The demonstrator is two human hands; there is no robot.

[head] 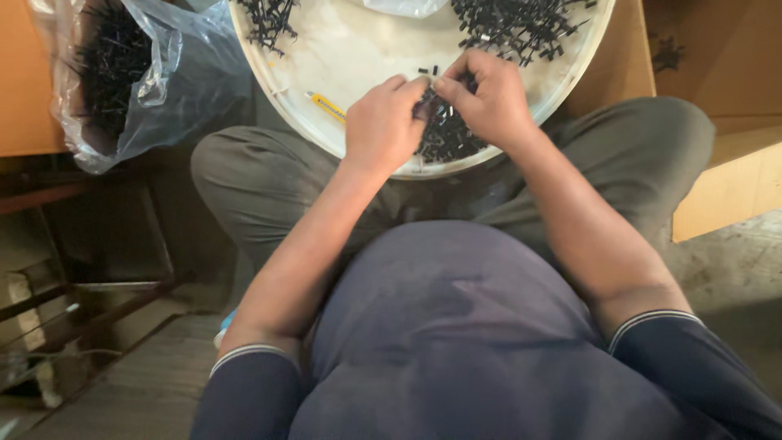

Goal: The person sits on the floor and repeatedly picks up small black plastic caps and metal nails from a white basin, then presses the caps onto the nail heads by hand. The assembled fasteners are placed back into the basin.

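So the person is sitting cross-legged with a big round white tray (570,77) resting on their lap, and both hands are working right at its near edge. The left hand (381,124) and the right hand (487,99) are pulled in close together, fingertips almost meeting, and they're pinching a small black part (430,84) between them. Both hands are curled tight around it; the left thumb and forefinger come in from the left, the right ones from the right. Can't really tell what shape the piece is, it's too small and mostly hidden by the fingers.

Right under the hands, on the near part of the tray, there's a heap of small black parts (444,134), partly covered by the right palm. Another, bigger pile of black parts (513,26) sits on the far right side of the tray, and a smaller clump (269,18) is over on the far left. A yellow utility knife (328,106) lies on the bare tray just left of the left hand, not touching it.

Off to the far left, well apart from the hands, a clear plastic bag (155,81) stands open with more black stuff inside. A cardboard box (733,147) is on the right beside the person's knee.
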